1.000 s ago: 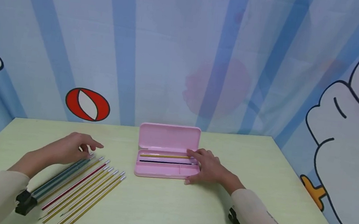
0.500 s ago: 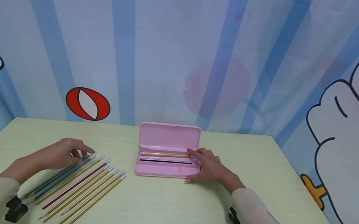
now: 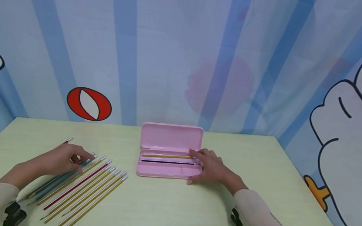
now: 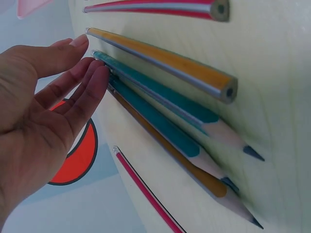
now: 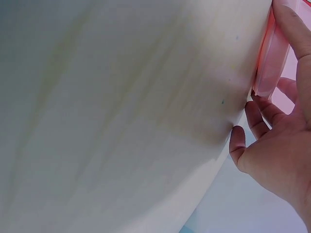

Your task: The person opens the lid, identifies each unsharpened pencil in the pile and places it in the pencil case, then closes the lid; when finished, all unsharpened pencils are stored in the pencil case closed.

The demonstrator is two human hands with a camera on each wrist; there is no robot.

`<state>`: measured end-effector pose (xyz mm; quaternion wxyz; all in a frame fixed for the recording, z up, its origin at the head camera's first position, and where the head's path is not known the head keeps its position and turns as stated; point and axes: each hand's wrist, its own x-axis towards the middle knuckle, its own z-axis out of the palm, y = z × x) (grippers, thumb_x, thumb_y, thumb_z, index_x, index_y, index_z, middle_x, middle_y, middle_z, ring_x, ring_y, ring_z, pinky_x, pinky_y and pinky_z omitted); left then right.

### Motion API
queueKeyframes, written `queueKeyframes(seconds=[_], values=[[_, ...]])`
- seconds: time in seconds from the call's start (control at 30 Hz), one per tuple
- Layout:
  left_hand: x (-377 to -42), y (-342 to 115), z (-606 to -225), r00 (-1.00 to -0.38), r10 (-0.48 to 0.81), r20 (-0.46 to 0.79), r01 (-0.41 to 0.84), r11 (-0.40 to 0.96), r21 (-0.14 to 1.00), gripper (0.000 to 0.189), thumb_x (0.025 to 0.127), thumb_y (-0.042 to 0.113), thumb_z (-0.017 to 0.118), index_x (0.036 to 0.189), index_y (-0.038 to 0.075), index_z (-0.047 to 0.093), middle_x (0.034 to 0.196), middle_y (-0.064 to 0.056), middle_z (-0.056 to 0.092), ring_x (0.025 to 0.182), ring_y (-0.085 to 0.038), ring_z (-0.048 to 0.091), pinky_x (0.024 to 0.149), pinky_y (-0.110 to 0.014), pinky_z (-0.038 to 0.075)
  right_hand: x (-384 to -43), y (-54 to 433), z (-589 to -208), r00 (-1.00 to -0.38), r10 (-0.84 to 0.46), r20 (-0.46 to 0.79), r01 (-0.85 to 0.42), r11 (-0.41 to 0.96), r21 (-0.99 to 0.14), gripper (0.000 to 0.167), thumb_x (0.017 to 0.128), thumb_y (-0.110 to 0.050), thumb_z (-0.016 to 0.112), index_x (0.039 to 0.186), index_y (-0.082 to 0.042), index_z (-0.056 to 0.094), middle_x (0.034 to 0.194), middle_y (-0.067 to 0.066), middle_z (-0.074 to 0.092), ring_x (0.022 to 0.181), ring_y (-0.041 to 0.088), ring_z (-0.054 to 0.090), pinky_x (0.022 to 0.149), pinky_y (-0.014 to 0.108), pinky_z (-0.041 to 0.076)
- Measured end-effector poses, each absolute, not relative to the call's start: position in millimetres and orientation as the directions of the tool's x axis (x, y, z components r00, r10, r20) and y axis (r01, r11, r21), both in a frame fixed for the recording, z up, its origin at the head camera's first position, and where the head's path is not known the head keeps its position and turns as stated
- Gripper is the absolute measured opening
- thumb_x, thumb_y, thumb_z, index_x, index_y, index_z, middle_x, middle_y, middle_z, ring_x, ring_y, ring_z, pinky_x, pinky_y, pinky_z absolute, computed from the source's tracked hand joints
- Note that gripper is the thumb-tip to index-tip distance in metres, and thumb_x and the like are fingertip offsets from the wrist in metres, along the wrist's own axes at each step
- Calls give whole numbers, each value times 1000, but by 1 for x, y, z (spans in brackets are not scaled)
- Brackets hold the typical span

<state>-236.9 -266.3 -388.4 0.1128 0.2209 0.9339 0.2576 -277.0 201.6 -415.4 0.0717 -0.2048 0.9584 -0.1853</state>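
My left hand (image 3: 58,158) is over the left side of a row of pencils, fingertips at the eraser ends of two green pencils (image 4: 165,92). Its thumb stands apart from the fairly straight fingers in the left wrist view. A yellow pencil (image 4: 170,154) lies against the green ones, and a red-and-black pencil (image 4: 146,188) lies apart beyond them. My right hand (image 3: 212,170) holds the right end of an open pink pencil case (image 3: 171,138), thumb at the front and fingers at the back. Inside the case are a yellow pencil (image 3: 166,156) and a dark pencil (image 3: 165,162).
To the right of the green pencils, several yellow pencils (image 3: 97,204) and a red pencil (image 3: 77,185) lie slanted on the pale wooden table (image 3: 169,212). A blue striped curtain (image 3: 174,52) with cartoon prints hangs behind the table.
My left hand has lowered and drawn back a little over the green pencils. The red-and-black pencil's end now shows beyond that hand, off to the left. My right hand stays on the case.
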Motion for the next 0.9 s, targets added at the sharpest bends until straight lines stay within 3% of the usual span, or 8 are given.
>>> queueKeyframes(seconds=[0.47, 0.9], values=[[-235, -256, -390, -866, 481, -134, 346, 772, 534, 39, 84, -2, 73, 123, 1, 69, 91, -2, 61, 75, -15, 52, 62, -24, 47, -277, 201, -415, -904, -422, -64, -367, 845, -390, 104, 69, -54, 85, 156, -23, 37, 151, 13, 43, 133, 32, 40, 104, 54, 36], [-231, -252, -391, -878, 442, -187, 297, 806, 512, 43, 81, -4, 75, 123, 3, 70, 85, 0, 60, 77, -16, 52, 64, -25, 46, -276, 202, -414, -900, -431, -58, -379, 843, -383, 104, 69, -54, 85, 156, -22, 37, 150, 14, 43, 133, 34, 40, 104, 54, 36]])
